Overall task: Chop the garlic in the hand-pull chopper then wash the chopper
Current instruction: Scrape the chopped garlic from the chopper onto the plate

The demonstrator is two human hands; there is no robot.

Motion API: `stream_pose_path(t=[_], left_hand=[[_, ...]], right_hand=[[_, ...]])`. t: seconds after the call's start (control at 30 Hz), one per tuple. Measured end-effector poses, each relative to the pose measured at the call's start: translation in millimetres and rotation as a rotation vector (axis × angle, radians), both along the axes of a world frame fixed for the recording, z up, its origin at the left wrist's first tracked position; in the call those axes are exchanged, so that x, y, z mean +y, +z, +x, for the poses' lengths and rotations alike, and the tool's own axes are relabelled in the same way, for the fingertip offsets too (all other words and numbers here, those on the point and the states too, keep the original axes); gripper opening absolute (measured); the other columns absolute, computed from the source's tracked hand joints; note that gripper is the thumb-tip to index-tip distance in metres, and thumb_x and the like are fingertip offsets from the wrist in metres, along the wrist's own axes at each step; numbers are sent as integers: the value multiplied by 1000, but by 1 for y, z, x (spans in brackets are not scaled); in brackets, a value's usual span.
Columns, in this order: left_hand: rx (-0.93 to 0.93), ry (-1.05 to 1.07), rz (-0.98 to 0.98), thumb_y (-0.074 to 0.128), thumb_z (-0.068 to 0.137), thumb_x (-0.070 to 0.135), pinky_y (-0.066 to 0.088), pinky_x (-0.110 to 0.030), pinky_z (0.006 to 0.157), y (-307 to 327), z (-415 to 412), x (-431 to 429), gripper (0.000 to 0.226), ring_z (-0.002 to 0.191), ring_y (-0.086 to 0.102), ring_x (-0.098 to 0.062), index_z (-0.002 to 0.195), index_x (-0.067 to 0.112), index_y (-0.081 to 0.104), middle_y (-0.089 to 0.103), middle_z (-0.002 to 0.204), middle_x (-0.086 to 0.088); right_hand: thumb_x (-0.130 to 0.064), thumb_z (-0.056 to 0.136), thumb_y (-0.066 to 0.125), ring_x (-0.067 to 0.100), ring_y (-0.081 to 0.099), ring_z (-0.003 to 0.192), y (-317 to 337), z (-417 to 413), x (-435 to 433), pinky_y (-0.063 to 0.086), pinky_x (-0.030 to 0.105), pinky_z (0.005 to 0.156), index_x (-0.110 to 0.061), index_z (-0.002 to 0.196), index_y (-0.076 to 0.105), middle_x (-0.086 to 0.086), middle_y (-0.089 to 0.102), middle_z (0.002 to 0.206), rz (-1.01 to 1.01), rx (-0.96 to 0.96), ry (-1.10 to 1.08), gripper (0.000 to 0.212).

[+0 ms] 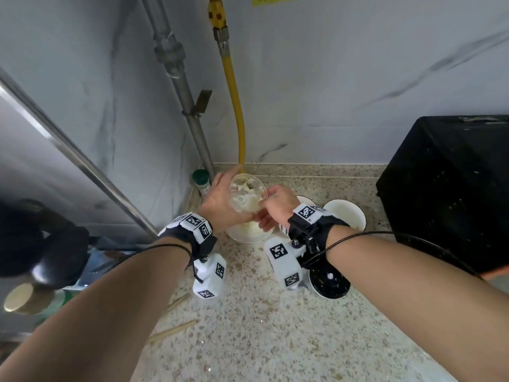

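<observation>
Chopper cup (248, 195) tipped over the white bowl (248, 236), garlic pulp (243, 201) inside.
My left hand (220, 206) grips the cup just above the bowl; my right hand (279, 205) curls at its rim, grip unclear. The chopper lid (329, 283) lies on the desk (275, 340) right of the bowl, nearer me.

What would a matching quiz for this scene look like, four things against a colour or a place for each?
Things:
1 cup
2 lid
3 hose
4 jar

Colour or place:
A yellow
B green-capped
C in the left hand
D flat on the counter

Pairs: 1-C, 2-D, 3-A, 4-B.
</observation>
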State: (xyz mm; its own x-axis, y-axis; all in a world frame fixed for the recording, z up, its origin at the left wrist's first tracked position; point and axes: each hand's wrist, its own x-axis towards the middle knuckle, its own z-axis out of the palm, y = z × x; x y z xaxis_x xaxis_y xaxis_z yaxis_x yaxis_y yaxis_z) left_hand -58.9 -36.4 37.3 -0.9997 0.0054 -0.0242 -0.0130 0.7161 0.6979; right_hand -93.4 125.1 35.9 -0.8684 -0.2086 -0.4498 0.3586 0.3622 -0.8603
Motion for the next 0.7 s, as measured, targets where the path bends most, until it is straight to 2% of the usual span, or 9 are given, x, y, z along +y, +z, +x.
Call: stream_pose_path(t=[0.07,0.13,0.23,0.3,0.37,0.4,0.47,0.53,0.7], left_hand=[[-48,15,74,95,50,40,44,-42,111,-5,-6,-9,127,129,50,-14,154,36,22,45,144,2],[-94,-3,87,92,51,37,48,-40,109,-7,-10,-17,124,126,55,-15,153,39,21,53,138,5],[-129,-51,73,94,55,33,41,-29,108,-11,-15,-27,127,125,52,-8,154,44,14,53,136,12],[-164,-89,78,96,57,28,35,-26,106,-12,-17,-32,134,127,49,-6,156,45,8,51,142,10],[-202,-129,83,96,58,22,34,-24,108,-13,-19,-35,138,135,44,-8,157,45,3,45,151,6],[-215,-147,80,95,60,18,33,-15,105,-14,-21,-36,138,136,40,-7,157,45,1,43,153,7],[-235,-184,78,93,62,8,32,6,89,-15,-24,-38,139,136,36,-3,158,44,-3,39,152,10],[-255,-220,96,89,63,0,32,10,81,-16,-27,-39,140,137,34,-3,158,43,-4,37,151,9],[-268,-235,108,90,61,-3,36,3,91,-15,-28,-40,139,141,37,-10,158,43,0,37,157,2]], right_hand=[[-9,96,51,29,64,51,-2,-2,-2,50,33,43,-9,115,48,20,72,75,48,66,19,19],[-15,97,51,26,66,53,-3,-5,-1,53,32,44,-15,115,49,12,71,79,183,226,51,17],[-1,90,55,21,65,80,-3,-10,0,57,32,62,-17,130,46,8,62,114,361,567,177,44],[11,80,57,21,60,98,-2,-12,0,53,24,64,-23,132,47,8,47,134,394,691,339,63],[14,74,58,26,47,123,-1,-15,-1,54,30,83,-28,130,51,7,36,143,458,731,515,71],[14,73,57,28,38,132,0,-16,-2,50,38,95,-30,131,53,7,32,146,507,747,590,72],[12,76,58,31,27,138,3,-19,-6,40,47,108,-33,130,55,6,27,151,605,774,695,71],[9,76,61,33,23,140,6,-23,-9,37,49,110,-37,130,56,6,23,154,658,772,752,71],[8,71,66,33,22,141,4,-30,-5,34,52,111,-36,128,57,4,24,155,674,731,723,73]])
